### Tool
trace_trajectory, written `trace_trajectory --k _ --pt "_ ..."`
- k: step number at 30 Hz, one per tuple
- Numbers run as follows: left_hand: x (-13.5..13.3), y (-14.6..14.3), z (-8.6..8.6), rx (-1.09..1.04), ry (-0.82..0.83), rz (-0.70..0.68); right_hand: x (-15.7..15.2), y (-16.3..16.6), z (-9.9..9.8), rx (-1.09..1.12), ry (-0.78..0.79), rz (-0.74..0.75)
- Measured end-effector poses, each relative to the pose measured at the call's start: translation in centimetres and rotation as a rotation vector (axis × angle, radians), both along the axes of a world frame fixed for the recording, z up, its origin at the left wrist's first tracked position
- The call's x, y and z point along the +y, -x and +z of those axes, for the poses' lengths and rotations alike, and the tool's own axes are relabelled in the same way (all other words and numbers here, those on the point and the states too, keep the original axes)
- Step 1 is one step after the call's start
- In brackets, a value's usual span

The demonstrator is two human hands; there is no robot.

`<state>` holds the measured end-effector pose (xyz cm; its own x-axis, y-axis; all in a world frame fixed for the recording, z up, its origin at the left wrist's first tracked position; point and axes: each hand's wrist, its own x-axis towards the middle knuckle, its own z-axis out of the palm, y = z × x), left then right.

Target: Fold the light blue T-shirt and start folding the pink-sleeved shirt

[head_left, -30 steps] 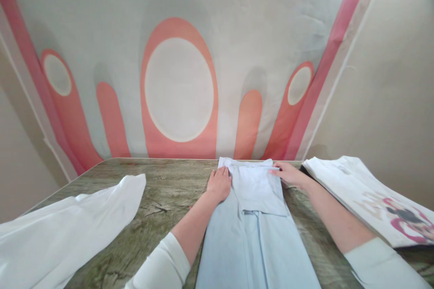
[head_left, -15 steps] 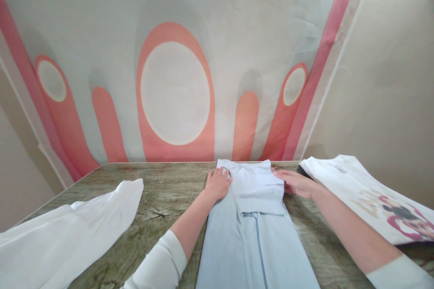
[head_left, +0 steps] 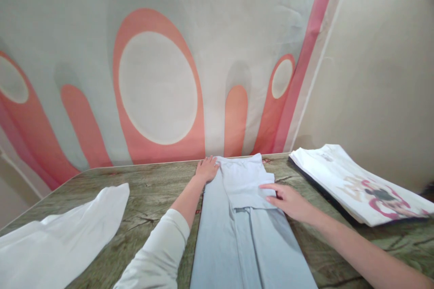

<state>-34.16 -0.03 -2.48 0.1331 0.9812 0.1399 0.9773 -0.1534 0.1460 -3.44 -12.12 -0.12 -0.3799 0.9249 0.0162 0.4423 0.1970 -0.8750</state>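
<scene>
A long light blue garment (head_left: 217, 235) lies lengthwise on the wooden table, its far end near the back edge. Over its upper part rests a paler, almost white folded section (head_left: 242, 180); I cannot tell what kind of garment it is. My left hand (head_left: 206, 169) lies flat with fingers stretched on the garment's far left corner. At the right edge of the pale section is my right hand (head_left: 285, 198), its index finger pointing left over the cloth and its thumb apart below. Nothing shows between those fingers; the remaining ones are partly hidden.
A white cloth garment (head_left: 68, 235) lies spread at the left of the wooden table (head_left: 149, 198). To the right sits a folded stack topped by a white T-shirt (head_left: 342, 176) with a cartoon print, dark cloth beneath. A wall with a pink pattern (head_left: 156, 86) rises behind.
My right hand has come off the garment's far right edge and moved nearer, onto the pale section's lower right. My left hand stays by the far left corner. The view has turned slightly right.
</scene>
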Motion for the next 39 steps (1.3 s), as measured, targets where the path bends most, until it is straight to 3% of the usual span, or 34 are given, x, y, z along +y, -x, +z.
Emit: trace_trajectory --k 6,9,16,23,26,30,32,35,39 --pt "1.1 0.8 1.0 -0.095 -0.034 0.040 -1.8 0.3 2.1 0.327 0.362 -0.011" --pt "1.9 1.3 1.4 -0.124 -0.028 0.072 -2.4 0.2 2.0 0.233 0.493 0.085" --pt "2.5 0.8 2.0 -0.124 -0.020 0.145 -1.5 -0.6 1.2 0.058 0.469 0.134" --pt "-0.9 -1.7 2.9 -0.048 -0.106 0.137 -1.3 -1.4 2.0 -0.075 0.426 0.144" --pt "-4.1 -3.1 2.7 -0.007 -0.076 0.073 0.3 -2.9 1.3 -0.114 0.308 0.041" --pt "-9.8 -5.3 2.3 0.057 -0.001 -0.098 3.8 -4.9 -1.1 -0.228 -0.126 -0.260" --pt "-12.5 -6.2 2.1 0.057 0.035 -0.162 5.1 -5.3 -2.3 -0.305 -0.255 -0.340" --pt "-15.4 -7.1 2.1 0.030 0.053 -0.228 6.1 -5.0 -3.2 -0.386 -0.302 -0.330" --pt "-16.7 -7.4 2.4 0.029 0.067 -0.312 6.4 -4.1 -3.3 -0.432 -0.344 -0.282"
